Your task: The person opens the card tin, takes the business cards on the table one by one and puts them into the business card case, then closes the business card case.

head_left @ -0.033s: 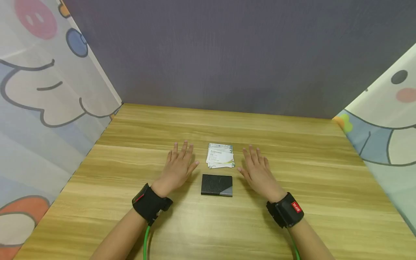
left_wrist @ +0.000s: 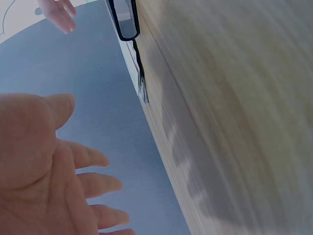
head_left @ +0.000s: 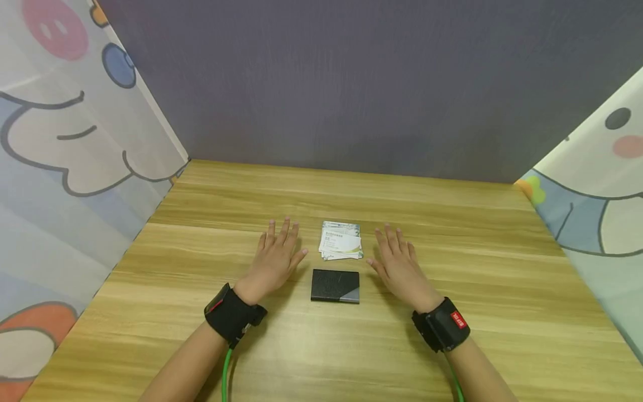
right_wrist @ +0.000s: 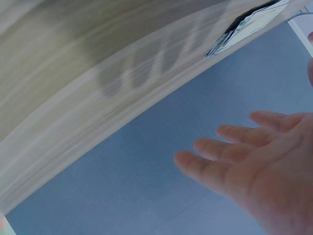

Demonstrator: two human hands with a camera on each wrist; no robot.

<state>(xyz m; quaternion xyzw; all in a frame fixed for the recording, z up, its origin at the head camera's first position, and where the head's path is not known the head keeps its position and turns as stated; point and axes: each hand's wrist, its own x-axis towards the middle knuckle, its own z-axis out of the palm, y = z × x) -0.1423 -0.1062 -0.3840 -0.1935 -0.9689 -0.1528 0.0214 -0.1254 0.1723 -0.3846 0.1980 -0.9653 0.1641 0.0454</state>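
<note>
A loose stack of printed white cards lies on the wooden table, its edges uneven. Just nearer to me is a flat black card case with a grey corner. My left hand is held palm down to the left of both, fingers spread and holding nothing. On the other side my right hand mirrors it, its thumb pointing toward the gap between cards and case. Both wrist views show bare palms above the tabletop, with finger shadows on the wood. The card stack and the case appear edge-on in the left wrist view.
The wooden table ends at a dark grey wall panel at the back. Cartoon-printed curtains flank it on both sides. Each wrist wears a black strap, and a green cable trails from the left one.
</note>
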